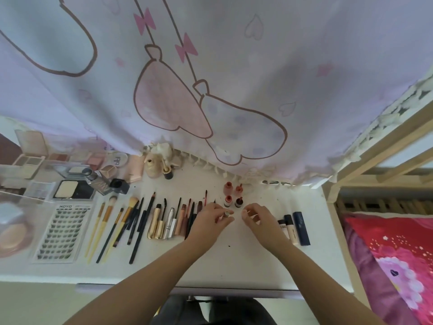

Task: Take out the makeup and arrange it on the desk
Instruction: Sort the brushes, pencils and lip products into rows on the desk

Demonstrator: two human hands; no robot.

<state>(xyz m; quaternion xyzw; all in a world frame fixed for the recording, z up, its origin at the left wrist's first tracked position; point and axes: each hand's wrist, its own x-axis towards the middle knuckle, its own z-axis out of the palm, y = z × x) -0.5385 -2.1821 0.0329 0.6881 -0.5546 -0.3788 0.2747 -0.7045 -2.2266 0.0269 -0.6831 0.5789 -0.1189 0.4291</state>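
- We pinch a tiny bottle [226, 214] in our left hand [210, 219], low over the desk [234, 259].
- It looks light, hard and slippery, so we hold its sides.
- Our right hand [259, 219] is curled beside it; we cannot tell what it holds.
- Four small red bottles [233, 195] stand just behind.

- Small silver-capped makeup vial [226, 214], pinched in the left fingers [220, 211].
- Four red-orange bottles [233, 195], upright just beyond the fingers.
- Brushes and mascaras [145, 219], rowed left of them.
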